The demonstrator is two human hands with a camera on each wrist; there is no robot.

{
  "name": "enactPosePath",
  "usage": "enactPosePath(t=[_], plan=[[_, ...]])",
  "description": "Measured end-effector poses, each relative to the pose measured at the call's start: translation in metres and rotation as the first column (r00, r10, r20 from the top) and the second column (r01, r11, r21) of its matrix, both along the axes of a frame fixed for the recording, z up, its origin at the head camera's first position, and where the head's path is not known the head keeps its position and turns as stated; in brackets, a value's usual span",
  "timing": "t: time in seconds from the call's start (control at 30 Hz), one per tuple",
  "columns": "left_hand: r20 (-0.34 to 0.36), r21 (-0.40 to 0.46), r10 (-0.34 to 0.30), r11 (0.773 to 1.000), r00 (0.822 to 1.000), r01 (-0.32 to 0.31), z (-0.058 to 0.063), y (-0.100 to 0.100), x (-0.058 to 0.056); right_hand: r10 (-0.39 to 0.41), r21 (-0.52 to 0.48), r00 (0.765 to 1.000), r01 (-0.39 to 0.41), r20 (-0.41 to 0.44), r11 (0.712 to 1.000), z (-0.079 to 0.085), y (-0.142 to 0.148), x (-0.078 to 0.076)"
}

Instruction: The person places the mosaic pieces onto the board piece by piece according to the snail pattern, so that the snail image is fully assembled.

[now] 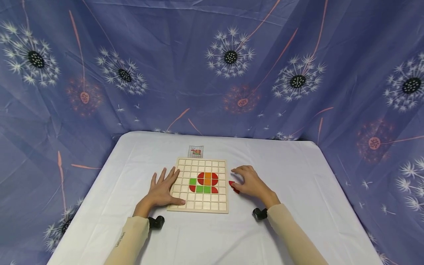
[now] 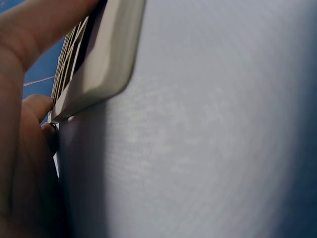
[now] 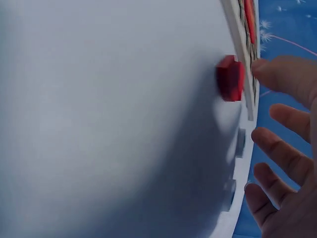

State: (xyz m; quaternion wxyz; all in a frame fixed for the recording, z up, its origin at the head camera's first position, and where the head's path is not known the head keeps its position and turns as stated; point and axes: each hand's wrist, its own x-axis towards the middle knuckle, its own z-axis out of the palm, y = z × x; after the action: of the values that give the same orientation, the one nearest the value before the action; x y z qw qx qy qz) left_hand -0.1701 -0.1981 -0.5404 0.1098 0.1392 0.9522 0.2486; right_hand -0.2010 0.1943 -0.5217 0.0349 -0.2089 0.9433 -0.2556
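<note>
White table (image 1: 298,221): left hand (image 1: 162,191) flat on grid board (image 1: 185,203), right hand (image 1: 248,182) relaxed over red piece (image 1: 233,186).

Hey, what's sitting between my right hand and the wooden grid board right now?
Loose red pieces lie on the white tablecloth, between the right hand and the wooden grid board. The head view shows them, and the right wrist view shows one beside the board's edge.

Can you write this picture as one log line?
left hand: rests on wooden board | right hand: open, beside red pieces | board: part filled
</note>
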Motion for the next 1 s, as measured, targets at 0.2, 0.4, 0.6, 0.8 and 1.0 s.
enactPosePath(t=[0.2,0.4,0.6,0.8,1.0], plan=[[0.007,-0.002,0.005,1.0,1.0,-0.005,0.001,0.0,-0.001,0.046,-0.006,0.999,-0.046,-0.001,0.999,-0.005,0.0,0.007],[0.004,0.004,0.0,1.0,1.0,0.0,0.002,0.0,0.0,0.022,-0.021,0.999,-0.021,0.028,1.0,-0.008,-0.006,0.007],[0.007,0.001,0.001,1.0,1.0,-0.001,0.0,0.001,0.0,-0.053,0.014,0.999,0.053,0.007,0.998,-0.012,-0.004,0.005],[0.002,0.004,-0.001,1.0,1.0,0.001,0.001,0.002,0.001,0.032,-0.016,0.999,-0.033,-0.013,0.999,-0.011,0.004,0.005],[0.002,-0.002,-0.002,1.0,1.0,0.002,0.0,0.001,0.0,0.02,-0.012,1.0,-0.02,0.001,1.0,-0.009,0.004,0.005]])
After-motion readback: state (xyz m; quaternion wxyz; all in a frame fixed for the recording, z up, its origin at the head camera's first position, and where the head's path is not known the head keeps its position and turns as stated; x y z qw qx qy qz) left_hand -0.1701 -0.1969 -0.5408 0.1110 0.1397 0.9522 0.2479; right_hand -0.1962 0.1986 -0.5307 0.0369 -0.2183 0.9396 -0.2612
